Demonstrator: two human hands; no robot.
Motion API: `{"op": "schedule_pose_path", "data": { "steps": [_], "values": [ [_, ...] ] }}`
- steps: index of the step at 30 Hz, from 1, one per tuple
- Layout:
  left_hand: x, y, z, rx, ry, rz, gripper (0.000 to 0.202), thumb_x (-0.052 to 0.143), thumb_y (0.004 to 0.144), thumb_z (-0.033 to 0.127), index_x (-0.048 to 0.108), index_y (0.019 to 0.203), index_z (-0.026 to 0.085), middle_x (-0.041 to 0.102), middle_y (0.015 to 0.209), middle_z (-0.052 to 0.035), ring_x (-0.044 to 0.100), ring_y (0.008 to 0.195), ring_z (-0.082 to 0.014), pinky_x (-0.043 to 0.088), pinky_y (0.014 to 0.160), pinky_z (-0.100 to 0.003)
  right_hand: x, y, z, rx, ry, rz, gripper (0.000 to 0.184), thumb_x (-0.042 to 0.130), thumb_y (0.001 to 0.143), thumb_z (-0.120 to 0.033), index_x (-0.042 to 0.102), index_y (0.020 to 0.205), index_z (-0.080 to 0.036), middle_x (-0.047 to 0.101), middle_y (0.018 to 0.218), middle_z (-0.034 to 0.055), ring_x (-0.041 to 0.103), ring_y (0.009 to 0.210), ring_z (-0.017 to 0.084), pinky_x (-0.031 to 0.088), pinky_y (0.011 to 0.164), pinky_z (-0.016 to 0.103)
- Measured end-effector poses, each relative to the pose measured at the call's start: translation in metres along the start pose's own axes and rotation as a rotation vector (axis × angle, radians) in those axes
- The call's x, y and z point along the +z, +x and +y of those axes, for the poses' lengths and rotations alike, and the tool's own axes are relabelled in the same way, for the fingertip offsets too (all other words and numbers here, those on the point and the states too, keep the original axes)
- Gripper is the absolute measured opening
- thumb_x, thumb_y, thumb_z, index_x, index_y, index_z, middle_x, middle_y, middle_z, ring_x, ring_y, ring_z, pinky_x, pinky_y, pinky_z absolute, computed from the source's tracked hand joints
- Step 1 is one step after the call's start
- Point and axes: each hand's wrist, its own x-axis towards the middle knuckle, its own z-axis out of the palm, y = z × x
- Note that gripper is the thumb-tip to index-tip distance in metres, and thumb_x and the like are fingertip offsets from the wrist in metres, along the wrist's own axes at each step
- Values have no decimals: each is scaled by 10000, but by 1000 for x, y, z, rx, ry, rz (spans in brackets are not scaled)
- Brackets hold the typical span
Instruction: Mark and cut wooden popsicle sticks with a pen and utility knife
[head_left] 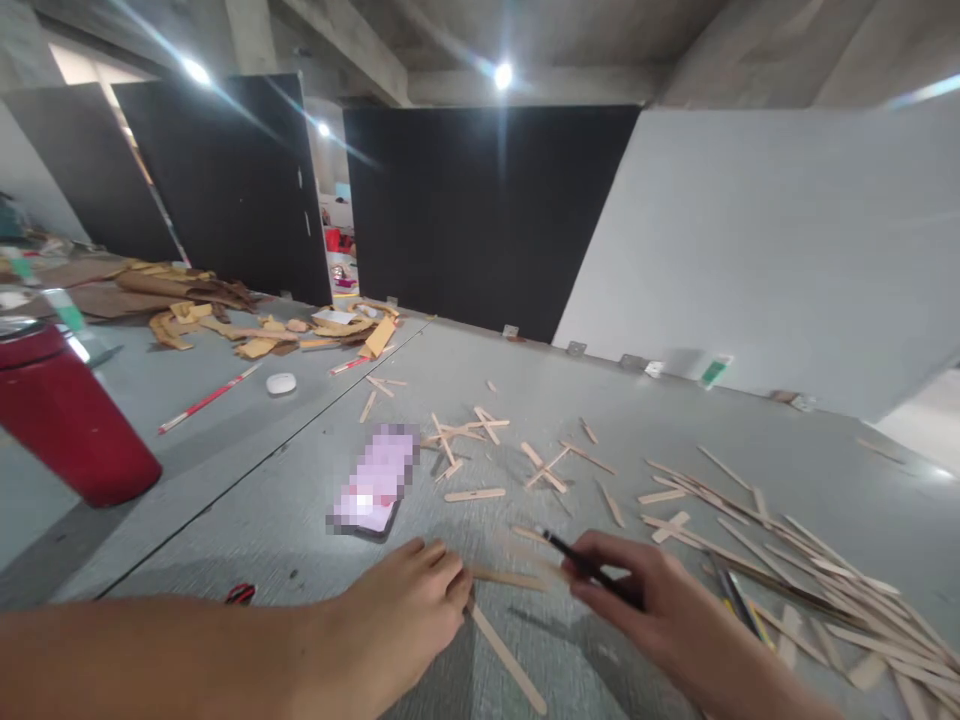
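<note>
My left hand (416, 615) is low on the grey table, its fingers closed on wooden craft sticks. One craft stick (510, 578) points right from my fingertips. A second craft stick (506, 650) slants down toward the near edge; where they meet is hidden under my fingers. In my right hand (652, 590) is a slim black pen-like tool (589, 565), pinched between thumb and fingers, its pale tip aimed up and left. A blurred pale stick lies just left of the right hand. A phone (375, 485) rests beyond my left hand.
Loose craft sticks (847, 575) pile up at the right, with broken ones (544, 465) mid-table. A red tumbler (75, 420) stands left, near a white case (281, 384) and a red-and-white strip (210, 397). Brown scraps (270, 335) lie behind. Black and grey panels (487, 220) border the table.
</note>
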Motion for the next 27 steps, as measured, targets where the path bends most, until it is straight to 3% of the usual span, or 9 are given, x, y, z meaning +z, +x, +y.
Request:
{"op": "schedule_pose_path", "data": {
  "steps": [2, 4, 8, 13, 18, 23, 27],
  "values": [
    [-2, 0, 0, 11, -12, 8, 129, 678, 928, 219, 745, 992, 129, 725, 1056, -95, 630, 921, -235, 489, 832, -387, 22, -4, -11, -32, 32, -72, 204, 596, 947, -371, 749, 928, -239, 800, 878, 32, 731, 768, 213, 540, 702, 276],
    [2, -1, 2, 4, -18, 41, 143, 676, 947, 256, 745, 967, 132, 724, 1042, -91, 635, 910, -235, 495, 810, -391, 33, -3, -12, -72, 2, -52, 192, 575, 949, -317, 741, 920, -225, 793, 871, 44, 730, 775, 215, 539, 718, 287],
    [12, 1, 5, -88, -86, 135, 165, 651, 990, 282, 730, 963, 140, 700, 897, -40, 637, 832, -217, 506, 723, -367, 30, 17, -10, -164, -62, 76, 213, 517, 977, -218, 729, 991, -224, 784, 935, 62, 725, 819, 207, 523, 762, 300],
    [6, -3, 11, -32, -227, 151, 147, 644, 999, 273, 721, 1038, 154, 708, 979, -50, 645, 1003, -253, 530, 865, -385, 31, 34, -13, -166, -159, 157, 222, 498, 1012, -202, 703, 925, -192, 752, 869, 88, 690, 726, 218, 468, 668, 320],
    [-5, -10, 19, -48, -441, 99, 147, 580, 1033, 198, 725, 1052, 204, 721, 980, -24, 654, 988, -203, 515, 928, -344, 57, -2, -7, -120, -139, 125, 203, 523, 979, -163, 699, 1076, -194, 788, 932, 83, 754, 812, 220, 524, 728, 305],
    [-7, -9, 21, -79, -478, 79, 197, 555, 1040, 205, 717, 1151, 220, 746, 1007, -25, 672, 950, -199, 525, 909, -340, 66, -33, -4, -191, -50, 110, 389, 491, 875, -102, 652, 1217, -193, 801, 920, 60, 761, 760, 184, 553, 707, 268],
    [16, -7, 15, -50, -380, 133, 177, 640, 1003, 263, 722, 1143, 192, 759, 1127, -46, 684, 1029, -202, 513, 976, -321, 70, -29, 5, -271, -51, 36, 202, 543, 777, -107, 652, 907, -216, 699, 686, -27, 621, 541, 119, 429, 539, 207]
  ]
}}
